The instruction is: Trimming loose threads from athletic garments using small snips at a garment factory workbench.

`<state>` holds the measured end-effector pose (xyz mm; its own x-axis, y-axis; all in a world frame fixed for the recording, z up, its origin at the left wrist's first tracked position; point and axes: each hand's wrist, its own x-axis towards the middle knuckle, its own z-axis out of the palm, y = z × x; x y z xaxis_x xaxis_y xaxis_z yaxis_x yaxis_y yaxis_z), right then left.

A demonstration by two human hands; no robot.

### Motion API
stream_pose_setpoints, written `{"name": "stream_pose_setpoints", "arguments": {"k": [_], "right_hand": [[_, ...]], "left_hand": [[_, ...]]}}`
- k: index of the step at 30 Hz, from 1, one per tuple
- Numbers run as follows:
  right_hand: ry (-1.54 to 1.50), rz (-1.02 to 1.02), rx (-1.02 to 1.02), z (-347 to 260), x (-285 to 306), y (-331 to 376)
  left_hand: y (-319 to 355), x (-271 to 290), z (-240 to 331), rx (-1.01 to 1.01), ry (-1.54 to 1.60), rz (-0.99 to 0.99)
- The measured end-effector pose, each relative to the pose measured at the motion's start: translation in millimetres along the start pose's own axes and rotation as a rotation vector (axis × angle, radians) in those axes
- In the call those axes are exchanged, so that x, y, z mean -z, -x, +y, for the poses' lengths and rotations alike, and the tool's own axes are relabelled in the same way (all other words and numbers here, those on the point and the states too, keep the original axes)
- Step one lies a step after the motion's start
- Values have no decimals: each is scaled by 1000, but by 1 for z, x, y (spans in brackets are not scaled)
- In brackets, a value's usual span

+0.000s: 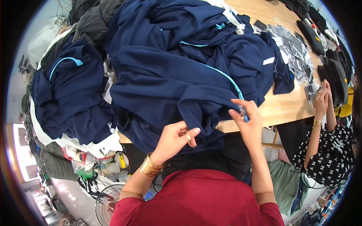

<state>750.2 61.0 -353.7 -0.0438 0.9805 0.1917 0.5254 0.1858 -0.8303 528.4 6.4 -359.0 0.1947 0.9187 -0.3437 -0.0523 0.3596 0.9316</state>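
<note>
A navy garment (pixel 162 79) with a light blue trim strip (pixel 226 75) spreads over the table in front of me. My left hand (pixel 174 140) is closed, its thumb and fingers pinching the garment's near edge. At the right end of that same fold, my right hand (pixel 249 121) has thumb and forefinger spread apart beside the cloth. Its other fingers curl round a small blue tool (pixel 246 118), mostly hidden in the palm, so its kind does not show. The garment hangs over the table's front edge between my hands.
More navy garments (pixel 71 90) are heaped on the left, on white cloth. Small clear packets (pixel 292 49) lie on the wooden table (pixel 279 109) at right, where another person's hands (pixel 324 98) work near dark folded items (pixel 333 79). A fan (pixel 107 203) stands below left.
</note>
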Motion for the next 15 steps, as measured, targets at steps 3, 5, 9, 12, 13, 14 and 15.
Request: {"name": "stream_pose_setpoints", "arguments": {"k": [3,5,9,12,13,14,15], "right_hand": [[57,-46,44,-15,-34,-2],[70,-21,99,-10,-43,-16],[-38,36,258,11,-37,-25],[-178,28,-18,11,3,-24],[-272,110,-123,17,10,-24],[-250,145,-162,20,20,-28],[-355,140,-239,17,26,-29]], "left_hand": [[0,6,5,-32,-553,-208],[-6,11,29,-169,-658,-309],[-3,71,60,-414,-278,284],[-11,142,73,-597,-470,798],[-23,164,68,-640,-470,851],[-35,194,61,-610,-547,883],[-45,216,55,-574,-619,906]]}}
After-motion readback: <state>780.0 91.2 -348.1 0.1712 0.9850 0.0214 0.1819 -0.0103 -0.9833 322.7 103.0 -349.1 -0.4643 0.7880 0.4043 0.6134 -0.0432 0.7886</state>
